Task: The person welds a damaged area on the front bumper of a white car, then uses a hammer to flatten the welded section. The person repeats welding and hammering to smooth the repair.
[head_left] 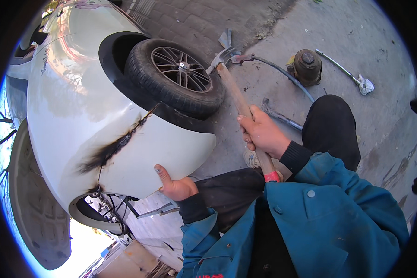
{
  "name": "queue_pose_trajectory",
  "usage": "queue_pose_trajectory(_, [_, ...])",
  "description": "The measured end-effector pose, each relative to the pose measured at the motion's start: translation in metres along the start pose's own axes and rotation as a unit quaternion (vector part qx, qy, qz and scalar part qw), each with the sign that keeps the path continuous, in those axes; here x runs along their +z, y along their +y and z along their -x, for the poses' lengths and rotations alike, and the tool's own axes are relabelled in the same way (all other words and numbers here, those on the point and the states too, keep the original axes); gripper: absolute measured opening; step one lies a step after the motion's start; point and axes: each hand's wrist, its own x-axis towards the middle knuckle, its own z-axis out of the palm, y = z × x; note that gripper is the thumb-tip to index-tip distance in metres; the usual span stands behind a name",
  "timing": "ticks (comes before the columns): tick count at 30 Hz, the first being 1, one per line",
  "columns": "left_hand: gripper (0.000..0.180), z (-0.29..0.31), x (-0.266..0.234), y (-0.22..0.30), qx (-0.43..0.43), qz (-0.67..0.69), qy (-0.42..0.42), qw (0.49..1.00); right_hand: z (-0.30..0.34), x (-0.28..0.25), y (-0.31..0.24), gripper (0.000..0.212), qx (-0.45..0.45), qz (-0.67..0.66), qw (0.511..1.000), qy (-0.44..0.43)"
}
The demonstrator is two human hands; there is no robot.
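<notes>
1. Outdoors, on grey concrete ground [338, 28] beside brick paving [190, 18].
2. Left hand [173, 185] clamped on lower edge of white fender panel [143, 153], thumb on outer face, other fingers hidden behind.
3. Black burnt crack [116, 146] across panel, just left of that hand; wheel [176, 76] above panel.
4. Right hand [262, 132] wrapped tight around wooden handle of hammer [238, 99], metal head near tyre, red band at handle end.
5. Bottle jack [306, 67] on ground, well apart from hammer; blue hose [282, 74] beside it.
6. Faint lettering on white car body [55, 92], upper left, too small to read.
</notes>
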Motion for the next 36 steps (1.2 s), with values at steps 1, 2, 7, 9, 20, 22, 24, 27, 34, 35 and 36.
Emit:
queue_pose_trajectory(1, [0.057,0.0,-0.001,0.0,0.0,0.0,0.006,1.0,0.002,0.006,0.003,0.028,0.026,-0.028,0.999,-0.025])
queue_pose_trajectory(2, [0.056,0.0,-0.001,0.0,0.009,-0.004,-0.004,1.0,0.005,0.011,0.006,0.028,0.052,-0.054,0.996,-0.051])
queue_pose_trajectory(7, [0.055,0.001,0.002,0.001,-0.001,-0.003,0.01,1.0,0.018,0.027,0.02,0.029,0.145,-0.055,0.963,-0.219])
queue_pose_trajectory(9, [0.056,0.002,0.004,0.002,-0.004,-0.005,0.025,1.0,0.011,0.024,0.019,0.032,0.156,-0.083,0.966,-0.187])
queue_pose_trajectory(20, [0.055,0.0,0.0,-0.001,-0.009,0.014,0.002,1.0,0.055,0.045,-0.006,0.03,0.181,-0.223,0.938,-0.195])
queue_pose_trajectory(22, [0.055,0.0,0.0,-0.001,0.002,-0.005,0.025,1.0,0.052,0.03,-0.011,0.03,0.144,-0.211,0.95,-0.18])
queue_pose_trajectory(24, [0.055,0.001,0.001,-0.001,0.006,-0.004,0.025,1.0,0.035,0.019,-0.018,0.03,0.087,-0.214,0.961,-0.153])
queue_pose_trajectory(27, [0.056,0.003,0.005,0.001,0.018,-0.014,0.035,0.999,0.003,0.009,-0.031,0.03,0.058,-0.256,0.964,-0.032])
queue_pose_trajectory(34, [0.057,0.004,0.01,0.004,0.05,-0.018,0.011,0.999,0.027,0.034,-0.017,0.03,0.143,-0.025,0.961,-0.234])
queue_pose_trajectory(35, [0.057,0.004,0.011,0.004,0.039,-0.014,0.029,0.999,0.028,0.033,-0.017,0.03,0.099,-0.026,0.978,-0.183])
queue_pose_trajectory(36, [0.057,0.004,0.011,0.004,0.036,-0.017,0.033,0.999,0.028,0.028,-0.019,0.03,0.085,-0.014,0.986,-0.145])
